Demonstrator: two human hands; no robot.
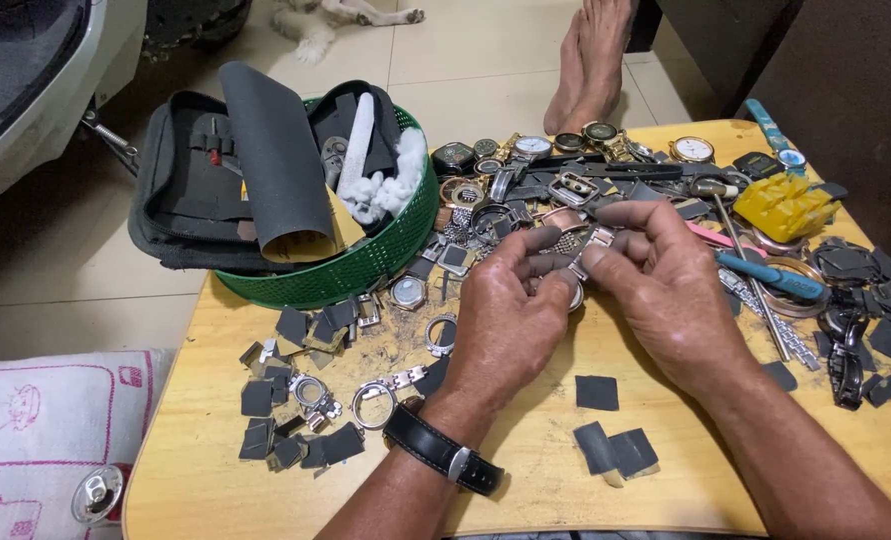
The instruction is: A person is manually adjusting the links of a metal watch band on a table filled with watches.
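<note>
At frame centre, left hand (506, 320) and right hand (666, 290) pinch a small round metal watch case (574, 292), fingers closed; keep it steady above the wooden surface (526, 450).

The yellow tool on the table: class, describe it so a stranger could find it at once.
Start at the wooden table and go to its far right corner, beyond the right hand. There, among watches and dark sandpaper scraps, lies the yellow tool. It is the only bright yellow, blocky plastic piece there.
</note>
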